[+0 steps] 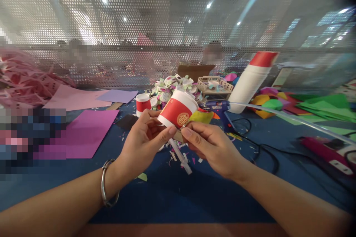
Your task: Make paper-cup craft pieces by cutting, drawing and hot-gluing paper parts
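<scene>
A red-and-white paper cup (178,110) with a gold emblem is held tilted above the table. My left hand (147,139) is closed around its lower left side, thumb along the bottom edge. My right hand (210,144) pinches at the cup's lower right edge, by the emblem; any small piece between those fingertips is too small to make out. Just below the hands, a whitish translucent strip (182,157) slants down among paper scraps. Behind my right hand lies a blue glue gun (219,110) with a long clear glue stick (280,114) running out of its back.
Another red-and-white cup (143,104) stands behind my left hand, beside a heap of paper pieces (172,87). A tall stack of cups (250,83) leans at the right. Black cables (267,152) cross toward a pink power strip (324,153). Purple paper (96,131) lies left.
</scene>
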Demonstrator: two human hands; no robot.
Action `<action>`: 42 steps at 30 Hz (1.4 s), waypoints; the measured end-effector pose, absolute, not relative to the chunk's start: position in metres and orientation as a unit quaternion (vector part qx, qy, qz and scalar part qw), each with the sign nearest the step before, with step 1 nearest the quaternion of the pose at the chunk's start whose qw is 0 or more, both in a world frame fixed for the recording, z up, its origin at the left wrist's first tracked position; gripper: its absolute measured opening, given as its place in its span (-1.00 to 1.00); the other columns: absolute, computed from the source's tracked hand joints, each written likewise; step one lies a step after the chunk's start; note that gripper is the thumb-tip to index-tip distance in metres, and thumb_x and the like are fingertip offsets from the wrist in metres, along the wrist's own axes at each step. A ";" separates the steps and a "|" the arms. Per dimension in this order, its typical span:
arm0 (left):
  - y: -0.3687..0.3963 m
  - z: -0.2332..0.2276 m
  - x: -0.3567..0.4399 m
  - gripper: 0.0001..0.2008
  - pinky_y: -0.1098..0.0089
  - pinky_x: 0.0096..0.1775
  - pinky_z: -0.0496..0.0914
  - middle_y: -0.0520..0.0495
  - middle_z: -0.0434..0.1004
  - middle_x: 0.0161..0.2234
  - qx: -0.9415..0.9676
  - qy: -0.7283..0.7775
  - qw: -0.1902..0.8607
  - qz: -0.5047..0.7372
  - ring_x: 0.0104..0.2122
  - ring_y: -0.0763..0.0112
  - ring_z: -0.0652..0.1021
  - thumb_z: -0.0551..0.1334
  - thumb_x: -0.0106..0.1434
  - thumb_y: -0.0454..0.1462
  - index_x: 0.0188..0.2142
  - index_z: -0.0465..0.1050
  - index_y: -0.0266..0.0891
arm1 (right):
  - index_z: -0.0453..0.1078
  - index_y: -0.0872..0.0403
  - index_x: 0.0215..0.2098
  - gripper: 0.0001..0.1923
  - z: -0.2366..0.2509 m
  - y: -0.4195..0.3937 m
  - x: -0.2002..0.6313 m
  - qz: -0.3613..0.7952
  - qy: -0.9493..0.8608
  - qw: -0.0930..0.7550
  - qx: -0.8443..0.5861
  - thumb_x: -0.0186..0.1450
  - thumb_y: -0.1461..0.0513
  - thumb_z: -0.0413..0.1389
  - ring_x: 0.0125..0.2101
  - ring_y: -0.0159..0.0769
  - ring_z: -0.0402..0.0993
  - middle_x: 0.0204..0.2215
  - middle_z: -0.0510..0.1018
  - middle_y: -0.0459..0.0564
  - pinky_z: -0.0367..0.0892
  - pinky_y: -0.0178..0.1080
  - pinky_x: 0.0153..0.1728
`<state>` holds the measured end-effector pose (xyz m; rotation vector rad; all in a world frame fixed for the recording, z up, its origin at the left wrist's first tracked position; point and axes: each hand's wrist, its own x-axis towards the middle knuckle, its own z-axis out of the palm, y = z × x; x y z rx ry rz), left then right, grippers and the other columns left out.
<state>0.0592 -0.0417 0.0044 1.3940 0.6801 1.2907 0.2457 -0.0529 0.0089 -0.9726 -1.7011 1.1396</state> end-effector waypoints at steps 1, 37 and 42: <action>-0.042 0.005 0.059 -0.68 0.34 -0.12 0.51 -0.11 0.59 -0.17 0.594 0.286 0.523 0.539 -0.20 0.34 0.61 0.39 0.24 -0.27 -0.10 0.31 -0.22 | 0.23 0.07 -0.47 -0.55 0.008 -0.053 0.245 0.458 -0.679 0.422 -0.389 0.41 -0.06 0.07 -0.65 -0.55 -0.01 -0.63 0.09 -0.25 -0.09 -0.35 -0.66; -0.040 0.001 0.059 -0.62 0.35 -0.26 0.49 -0.08 0.57 -0.23 0.610 0.317 0.496 0.531 -0.31 0.37 0.57 0.42 0.19 -0.22 -0.07 0.34 -0.20 | 0.29 0.07 -0.43 -0.57 0.002 -0.050 0.243 0.468 -0.653 0.428 -0.413 0.39 -0.07 0.09 -0.66 -0.53 -0.02 -0.63 0.08 -0.25 -0.11 -0.34 -0.69; -0.044 0.005 0.058 -0.58 0.26 -0.08 0.51 -0.17 0.57 -0.13 0.544 0.311 0.561 0.541 -0.16 0.26 0.60 0.36 0.26 -0.16 0.04 0.33 -0.25 | 0.28 0.07 -0.43 -0.57 0.004 -0.051 0.244 0.466 -0.650 0.437 -0.412 0.39 -0.08 0.09 -0.65 -0.52 -0.01 -0.62 0.11 -0.24 -0.11 -0.35 -0.69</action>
